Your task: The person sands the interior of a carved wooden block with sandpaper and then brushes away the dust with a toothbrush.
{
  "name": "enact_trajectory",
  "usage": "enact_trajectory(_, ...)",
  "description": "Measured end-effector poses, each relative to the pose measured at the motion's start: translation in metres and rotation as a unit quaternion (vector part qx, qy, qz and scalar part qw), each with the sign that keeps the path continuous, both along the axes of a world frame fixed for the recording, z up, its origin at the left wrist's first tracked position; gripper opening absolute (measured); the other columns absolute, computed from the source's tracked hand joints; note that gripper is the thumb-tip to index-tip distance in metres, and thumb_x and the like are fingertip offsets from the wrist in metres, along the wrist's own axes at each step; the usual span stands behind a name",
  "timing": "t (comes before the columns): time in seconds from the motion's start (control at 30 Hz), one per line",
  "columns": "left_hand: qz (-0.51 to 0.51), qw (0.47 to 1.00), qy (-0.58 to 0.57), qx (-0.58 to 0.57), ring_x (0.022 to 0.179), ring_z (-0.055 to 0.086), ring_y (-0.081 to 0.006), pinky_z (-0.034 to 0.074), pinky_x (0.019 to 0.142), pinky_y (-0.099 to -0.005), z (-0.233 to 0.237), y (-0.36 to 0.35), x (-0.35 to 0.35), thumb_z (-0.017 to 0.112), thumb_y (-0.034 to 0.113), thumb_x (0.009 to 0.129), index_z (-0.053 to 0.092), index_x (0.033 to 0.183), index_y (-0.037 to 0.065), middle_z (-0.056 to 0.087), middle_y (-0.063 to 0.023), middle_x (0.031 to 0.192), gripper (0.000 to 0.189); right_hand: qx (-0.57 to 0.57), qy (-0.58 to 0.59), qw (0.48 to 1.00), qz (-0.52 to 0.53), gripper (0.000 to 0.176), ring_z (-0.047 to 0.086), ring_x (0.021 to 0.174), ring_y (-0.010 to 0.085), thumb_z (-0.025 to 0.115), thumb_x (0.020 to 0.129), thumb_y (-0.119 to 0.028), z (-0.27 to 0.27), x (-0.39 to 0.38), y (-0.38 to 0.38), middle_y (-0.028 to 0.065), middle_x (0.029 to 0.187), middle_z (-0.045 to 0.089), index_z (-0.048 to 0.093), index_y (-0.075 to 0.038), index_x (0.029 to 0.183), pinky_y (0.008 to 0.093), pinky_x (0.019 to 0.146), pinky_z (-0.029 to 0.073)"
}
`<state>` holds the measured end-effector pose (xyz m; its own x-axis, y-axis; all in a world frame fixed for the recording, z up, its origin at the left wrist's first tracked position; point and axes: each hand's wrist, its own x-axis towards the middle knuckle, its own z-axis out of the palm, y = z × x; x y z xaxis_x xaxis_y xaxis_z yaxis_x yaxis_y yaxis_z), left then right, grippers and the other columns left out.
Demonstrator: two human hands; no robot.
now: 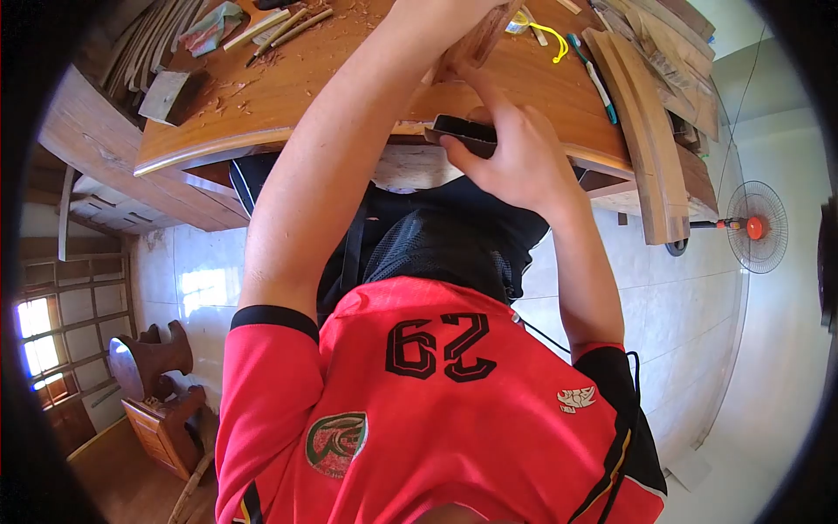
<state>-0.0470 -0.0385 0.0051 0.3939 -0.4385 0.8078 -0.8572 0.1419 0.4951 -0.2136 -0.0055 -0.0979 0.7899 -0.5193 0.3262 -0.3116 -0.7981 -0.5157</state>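
Observation:
My right hand (519, 157) is closed around a small black block (463, 131) with a thin brownish layer along its edge, like a sanding block. It is at the table's front edge, thumb against the near side and index finger reaching up toward a brown wooden piece (480, 42). At the top edge of the view, my left hand (458, 10) lies against or just over that wooden piece. Its fingers are cut off by the frame, so their grip does not show. The wooden piece is partly hidden behind my left forearm.
Wood shavings litter the brown table (262, 105). Thin tools (288, 28), a wooden block (170, 98) and a cloth (209, 28) lie left. On the right are a toothbrush (594, 79), yellow cord (559, 48) and stacked planks (642, 131). A fan (756, 227) stands beyond.

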Motion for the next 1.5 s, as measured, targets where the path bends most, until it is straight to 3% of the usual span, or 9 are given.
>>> enact_trajectory(0.27,-0.12,0.99,-0.02,-0.071,0.116,0.065,-0.0448,0.052,0.101,-0.0494,-0.012,0.014,0.037,0.071,0.035,0.093,0.052,0.141,0.009,0.069,-0.0243,0.124,0.058,0.004,0.0,1.0,-0.03,0.035,0.073,0.089,0.0422,0.073,0.089,-0.03,-0.01,-0.026,-0.039,0.0207,0.093,0.076,0.074,-0.005,0.114,0.0451,0.08,0.057)
enact_trajectory(0.47,-0.21,0.975,0.053,-0.049,0.115,0.069,-0.0303,0.052,0.099,-0.0413,-0.027,0.033,0.08,0.072,0.04,0.098,0.045,0.145,0.008,0.07,-0.0239,0.122,0.063,0.112,-0.128,0.984,-0.058,0.026,0.075,0.087,0.019,0.073,0.095,-0.02,-0.024,-0.035,-0.059,0.0115,0.098,0.078,0.074,-0.001,0.113,0.0313,0.08,0.056)
enact_trajectory(0.6,-0.254,0.965,0.026,-0.064,0.113,0.064,-0.0259,0.052,0.097,-0.0399,-0.035,0.038,0.091,0.071,0.037,0.1,0.044,0.147,0.01,0.066,-0.0163,0.124,0.06,0.194,-0.198,0.958,-0.078,0.029,0.059,0.072,0.006,0.07,0.1,-0.019,-0.027,-0.03,-0.067,0.0036,0.095,0.075,0.07,-0.003,0.124,0.0222,0.065,0.046)
enact_trajectory(0.8,-0.239,0.968,-0.005,-0.075,0.125,0.056,-0.0243,0.047,0.103,-0.0392,-0.05,0.044,0.111,0.068,0.039,0.102,0.042,0.151,0.01,0.053,-0.0155,0.141,0.063,0.25,-0.363,0.892,-0.104,0.032,0.059,0.071,0.0084,0.081,0.093,-0.021,-0.023,-0.006,-0.086,0.0017,0.082,0.065,0.065,-0.004,0.116,0.0235,0.067,0.045)
enact_trajectory(1.07,-0.259,0.96,-0.037,-0.105,0.132,0.049,-0.0236,0.04,0.111,-0.0382,-0.062,0.04,0.133,0.06,0.049,0.105,0.04,0.153,0.008,0.051,-0.0139,0.144,0.066,0.252,-0.453,0.855,0.016,0.041,0.062,0.091,0.0077,0.087,0.087,-0.019,-0.002,0.034,-0.118,0.0004,0.104,0.067,0.063,-0.005,0.117,0.0234,0.079,0.047)
enact_trajectory(1.17,-0.278,0.953,-0.038,-0.117,0.133,0.048,-0.0231,0.039,0.112,-0.0371,-0.068,0.039,0.138,0.059,0.048,0.106,0.038,0.154,0.008,0.05,-0.0139,0.145,0.066,0.281,-0.478,0.823,0.121,0.046,0.061,0.122,0.0168,0.077,0.095,-0.005,0.002,0.045,-0.117,0.0078,0.131,0.065,0.057,-0.003,0.137,0.0322,0.107,0.045)
enact_trajectory(1.27,-0.294,0.948,-0.015,-0.119,0.133,0.049,-0.0239,0.04,0.112,-0.0375,-0.071,0.039,0.137,0.061,0.047,0.105,0.036,0.156,0.008,0.049,-0.0147,0.146,0.069,0.24,-0.478,0.836,0.124,0.054,0.061,0.122,0.0183,0.079,0.091,0.001,0.002,0.057,-0.115,0.0094,0.133,0.064,0.055,-0.003,0.14,0.0341,0.109,0.044)
enact_trajectory(1.43,0.09,0.965,-0.135,-0.206,0.115,0.064,-0.0336,0.05,0.099,-0.0444,-0.104,0.081,0.115,0.076,0.03,0.093,0.059,0.13,0.006,0.066,-0.0166,0.121,0.047,0.222,-0.467,0.851,0.093,0.055,0.061,0.123,0.0196,0.08,0.088,0.004,0.003,0.059,-0.108,0.0097,0.132,0.064,0.056,-0.003,0.137,0.0349,0.109,0.044)
enact_trajectory(1.5,0.106,0.958,-0.163,-0.212,0.106,0.068,-0.0339,0.054,0.094,-0.0467,-0.116,0.103,0.081,0.076,0.029,0.09,0.065,0.122,0.006,0.07,-0.0135,0.111,0.04,0.211,-0.461,0.856,0.101,0.054,0.061,0.123,0.0201,0.079,0.088,0.004,0.003,0.056,-0.108,0.01,0.132,0.064,0.057,-0.003,0.137,0.0352,0.11,0.044)
